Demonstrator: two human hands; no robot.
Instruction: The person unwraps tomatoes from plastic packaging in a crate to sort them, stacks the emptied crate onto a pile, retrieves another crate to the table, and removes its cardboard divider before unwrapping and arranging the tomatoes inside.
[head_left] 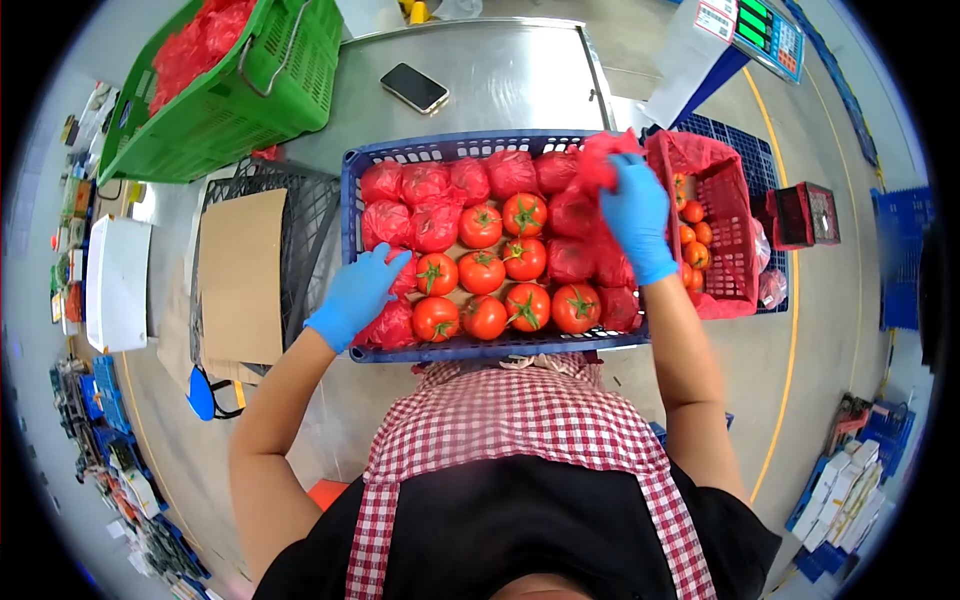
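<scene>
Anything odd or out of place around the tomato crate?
Mildly: a phone lies on the metal table beyond the blue crate; it seems unrelated to the tomatoes. I see no spill or damage.

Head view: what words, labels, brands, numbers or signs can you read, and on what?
Nothing reads clearly.
White label, upper right: print too small.
Green display panels on the scale: any digits too blurred.
Phone: dark screen, no text visible.
</scene>
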